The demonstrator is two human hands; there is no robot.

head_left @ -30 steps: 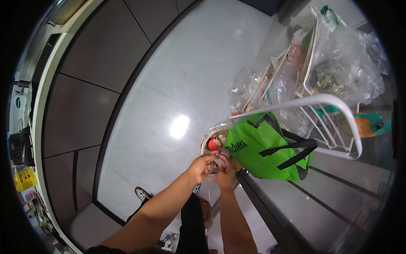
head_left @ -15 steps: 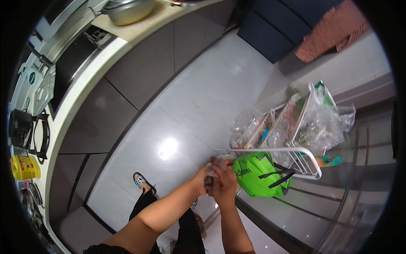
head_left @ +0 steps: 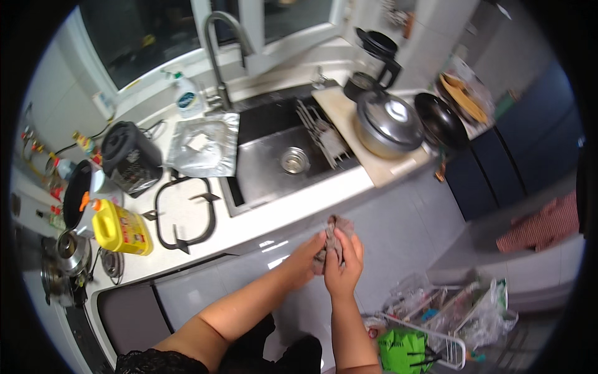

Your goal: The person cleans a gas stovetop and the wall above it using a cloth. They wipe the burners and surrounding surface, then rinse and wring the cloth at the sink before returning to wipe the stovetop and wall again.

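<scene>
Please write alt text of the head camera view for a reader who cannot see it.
Both hands, left hand and right hand, hold a small crumpled brownish cloth in front of a white kitchen counter. Behind it lie a steel sink and a yellow plastic jug.

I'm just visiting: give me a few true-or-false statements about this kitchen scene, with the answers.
1. Both hands, left hand and right hand, hold a crumpled brownish-grey cloth. True.
2. The steel sink is full of plates. False: its basin is bare, the drain showing.
3. A yellow plastic jug stands on the white counter. True.
4. The domed metal lid lies on the floor. False: it sits on a pot beside the sink.
</scene>
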